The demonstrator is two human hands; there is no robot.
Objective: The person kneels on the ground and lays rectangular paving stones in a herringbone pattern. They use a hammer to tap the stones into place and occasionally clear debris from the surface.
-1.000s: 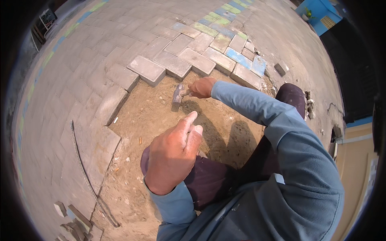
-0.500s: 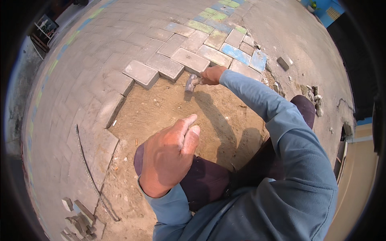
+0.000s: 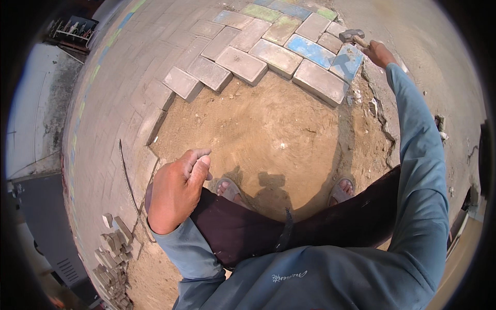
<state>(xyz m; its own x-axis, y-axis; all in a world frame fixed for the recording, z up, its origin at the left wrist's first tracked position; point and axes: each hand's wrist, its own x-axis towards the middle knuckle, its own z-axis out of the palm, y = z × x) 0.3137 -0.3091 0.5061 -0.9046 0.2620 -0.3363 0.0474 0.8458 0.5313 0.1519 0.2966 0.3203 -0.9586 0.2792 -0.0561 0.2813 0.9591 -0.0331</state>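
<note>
Grey concrete paving forms the largest surface, covering the upper and left areas. Its stepped edge encloses a bare sand bed, which lies ahead of and below the person's knees. A stack of block pieces stands at lower left; a thin ribbed rod lies on the paving beyond it. At the far right end of the edge, a blue-painted block sits with one side against the sand.

The hammer is at upper right. Its head is positioned over the corner of the paving; its shadow falls apart from it on the blue-painted block, so the head is judged to be clear of the surface. The step in hand is judged to be hammer work along the block edge. A stroke from this position would call for a firm grip and a controlled, level head.

Right hand: fingers closed around the handle; hammer retained.

Left hand: above the left knee, fingers partly curled, thumb alongside the index finger. No object is visible; the palm is hidden, so full release cannot be confirmed.
</note>
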